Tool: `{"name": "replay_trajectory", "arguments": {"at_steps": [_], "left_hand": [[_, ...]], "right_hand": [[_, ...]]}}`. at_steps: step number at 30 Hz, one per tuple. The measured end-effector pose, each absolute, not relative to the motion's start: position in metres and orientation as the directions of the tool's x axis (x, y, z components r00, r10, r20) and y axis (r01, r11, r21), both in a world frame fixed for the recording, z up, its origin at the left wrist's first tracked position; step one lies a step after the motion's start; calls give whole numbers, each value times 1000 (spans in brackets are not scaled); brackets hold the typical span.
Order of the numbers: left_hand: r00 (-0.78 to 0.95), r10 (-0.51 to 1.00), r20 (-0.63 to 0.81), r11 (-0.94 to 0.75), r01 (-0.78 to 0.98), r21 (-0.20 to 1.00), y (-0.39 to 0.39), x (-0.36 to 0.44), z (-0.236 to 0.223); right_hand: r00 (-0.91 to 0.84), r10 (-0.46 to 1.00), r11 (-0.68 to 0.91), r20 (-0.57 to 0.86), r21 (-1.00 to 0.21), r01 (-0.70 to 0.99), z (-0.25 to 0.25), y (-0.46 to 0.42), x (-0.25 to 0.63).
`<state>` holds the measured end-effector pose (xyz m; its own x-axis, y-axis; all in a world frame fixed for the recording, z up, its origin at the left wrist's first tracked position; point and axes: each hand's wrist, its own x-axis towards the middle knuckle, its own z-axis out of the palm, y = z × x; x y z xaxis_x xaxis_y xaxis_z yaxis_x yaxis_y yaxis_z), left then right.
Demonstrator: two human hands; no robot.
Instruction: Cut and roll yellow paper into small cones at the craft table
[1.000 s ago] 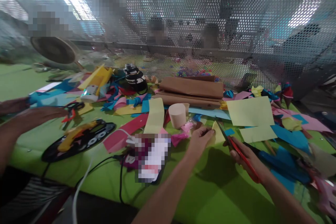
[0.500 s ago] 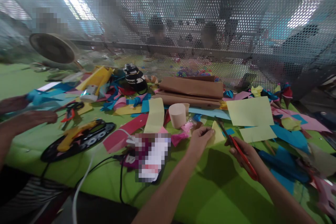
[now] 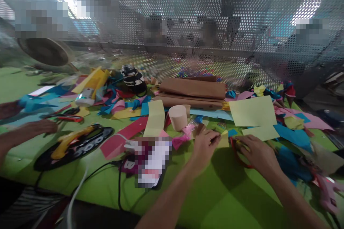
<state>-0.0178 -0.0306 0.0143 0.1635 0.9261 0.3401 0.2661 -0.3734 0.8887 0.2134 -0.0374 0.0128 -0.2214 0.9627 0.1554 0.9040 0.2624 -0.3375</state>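
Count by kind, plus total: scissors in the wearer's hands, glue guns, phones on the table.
Scissors in hand: 1 (red-handled scissors, right hand)
Glue guns: 2 (yellow glue gun, pink glue gun)
Phones: 1 (phone)
Total: 4

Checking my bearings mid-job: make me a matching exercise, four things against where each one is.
1. red-handled scissors
2. small yellow paper
3. yellow tool
4. brown paper stack

A. in the left hand
B. in the right hand
C. behind the pale cup
D. on the flat black oval

Pairs: 1-B, 2-A, 3-D, 4-C
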Motion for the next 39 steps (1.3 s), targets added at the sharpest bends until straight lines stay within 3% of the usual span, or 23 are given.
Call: {"name": "replay_trajectory", "arguments": {"at_steps": [4, 6, 11, 22, 30, 39], "left_hand": [[275, 899, 340, -420, 324, 848, -33, -11, 8], [313, 890, 333, -431, 334, 838, -33, -8, 4], [390, 871, 300, -450, 386, 805, -35, -4, 2], [386, 881, 276, -427, 392, 815, -37, 0, -2], [341, 937, 76, -162, 230, 960, -35, -1, 5], [382, 924, -34, -5, 102, 995, -33, -5, 8]], "right_hand": [[-208, 958, 283, 198, -771, 571, 19, -42, 204], [-201, 960, 266, 194, -855, 446, 17, -43, 199], [-123, 970, 244, 212, -880, 408, 9, -44, 194], [-106, 969, 245, 221, -897, 367, 5, -45, 191], [-131, 970, 237, 204, -913, 331, 5, -45, 190], [-157, 945, 324, 288, -898, 299, 4, -47, 189]]}}
